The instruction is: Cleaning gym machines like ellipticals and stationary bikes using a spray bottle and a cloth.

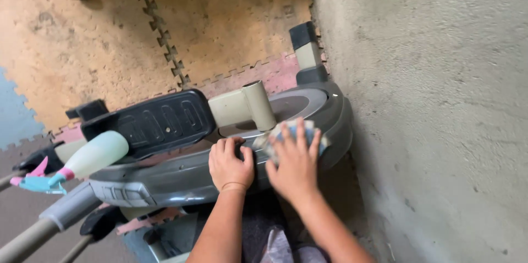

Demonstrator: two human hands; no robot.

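Observation:
My right hand (295, 161) presses a small pale cloth (286, 131) flat on the grey housing (165, 178) of an exercise machine, fingers spread over it. My left hand (230, 164) rests beside it on the same housing, fingers curled over the edge, holding nothing. A black foot pedal (154, 123) and a beige crank arm (247, 106) sit just beyond my hands. A pale green spray bottle (88, 158) with a pink and blue trigger lies on the machine at the left.
A rough concrete wall (429, 103) rises close on the right. Interlocking foam floor mats (110, 32) in tan, pink and blue cover the floor. Grey and beige handle bars (49, 224) cross the lower left.

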